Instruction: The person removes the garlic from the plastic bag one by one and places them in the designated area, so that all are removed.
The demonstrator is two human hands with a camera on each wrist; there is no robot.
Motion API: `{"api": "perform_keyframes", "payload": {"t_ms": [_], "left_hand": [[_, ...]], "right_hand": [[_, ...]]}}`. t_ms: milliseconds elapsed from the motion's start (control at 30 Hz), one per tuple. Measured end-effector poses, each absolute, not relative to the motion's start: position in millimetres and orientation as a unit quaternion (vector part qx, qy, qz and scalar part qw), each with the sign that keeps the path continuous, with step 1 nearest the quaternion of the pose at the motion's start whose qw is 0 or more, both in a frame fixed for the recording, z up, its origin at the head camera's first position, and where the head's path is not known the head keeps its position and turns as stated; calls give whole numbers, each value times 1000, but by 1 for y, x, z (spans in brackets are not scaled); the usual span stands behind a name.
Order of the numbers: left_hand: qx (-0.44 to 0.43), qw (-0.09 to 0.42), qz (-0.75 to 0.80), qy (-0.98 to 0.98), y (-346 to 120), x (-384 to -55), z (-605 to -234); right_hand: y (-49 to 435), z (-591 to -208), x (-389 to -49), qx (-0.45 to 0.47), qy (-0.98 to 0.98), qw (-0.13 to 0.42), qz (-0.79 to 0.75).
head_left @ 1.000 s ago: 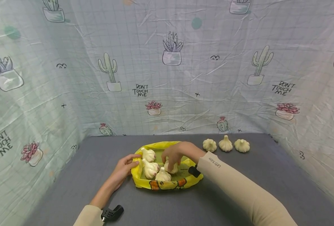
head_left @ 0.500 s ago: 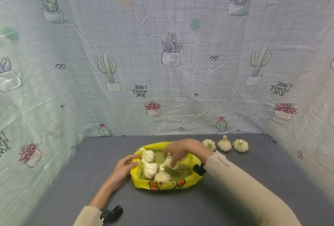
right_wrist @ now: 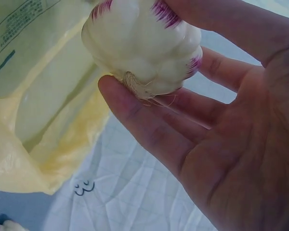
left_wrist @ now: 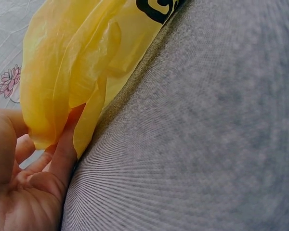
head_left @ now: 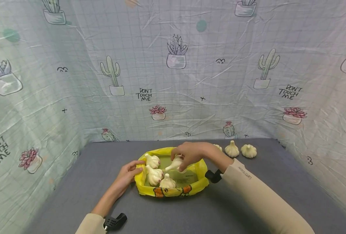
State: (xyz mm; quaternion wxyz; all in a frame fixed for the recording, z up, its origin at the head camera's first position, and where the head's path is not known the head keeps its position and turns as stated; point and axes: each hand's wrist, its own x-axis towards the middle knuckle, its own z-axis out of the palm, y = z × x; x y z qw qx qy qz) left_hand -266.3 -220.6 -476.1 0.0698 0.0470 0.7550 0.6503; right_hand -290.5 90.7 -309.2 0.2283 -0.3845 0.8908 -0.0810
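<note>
A yellow plastic bag (head_left: 203,175), its rim rolled open, lies on the table with three garlic bulbs in its left and front part: one at the back (head_left: 153,161), one in the middle (head_left: 154,176) and one at the front (head_left: 167,181). My right hand (head_left: 190,152) holds another garlic bulb (head_left: 176,163) over the bag, its neck pointing left. In the right wrist view, thumb and fingers grip this bulb (right_wrist: 142,43) around its purple-streaked, rooted end. At the bag's left rim my left hand (head_left: 128,174) pinches the plastic; the left wrist view shows the yellow film (left_wrist: 72,72) between thumb and fingers.
Behind the right hand, garlic bulbs stand in a row at the table's back right: one upright (head_left: 232,149), one at the right end (head_left: 248,151), and one mostly hidden by the right arm (head_left: 218,147). A patterned cloth (head_left: 202,120) walls the grey table (head_left: 108,156).
My right hand has raised the garlic bulb from the bag's floor and shifted slightly right, tipping its neck leftward. The left hand keeps its place at the rim.
</note>
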Motion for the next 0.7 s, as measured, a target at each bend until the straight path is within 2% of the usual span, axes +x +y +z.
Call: {"api": "perform_keyframes", "payload": {"t_ms": [467, 700], "left_hand": [[41, 73, 655, 751, -224, -264, -476], [46, 75, 655, 751, -222, -266, -476]], "right_hand": [[122, -300, -278, -435, 870, 167, -158], [138, -303, -272, -413, 877, 156, -188]]}}
